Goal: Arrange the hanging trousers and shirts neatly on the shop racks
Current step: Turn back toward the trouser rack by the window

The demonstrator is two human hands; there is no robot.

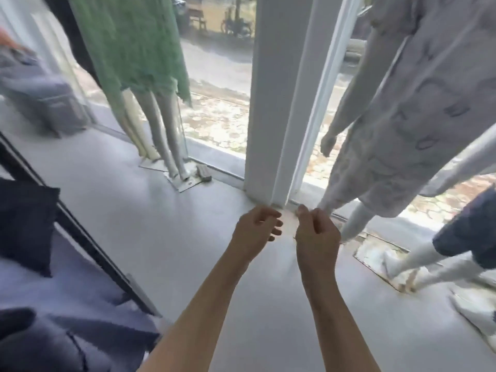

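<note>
My left hand [256,228] and my right hand [316,232] are stretched out side by side over the grey floor, near the foot of a white pillar [279,103]. Both hold nothing, and their fingers hang loosely curled. Dark blue garments [26,224] hang on a dark rack bar [88,245] at the left edge, well away from both hands. More dark and blue-grey clothes [67,331] fill the bottom left corner. The picture is blurred by motion.
A mannequin in a green dress [139,49] stands at the shop window, left of the pillar. A mannequin in a pale patterned dress [402,116] stands to the right, with another in dark shorts [467,229] at the far right. Their metal base plates [185,183] lie on the floor.
</note>
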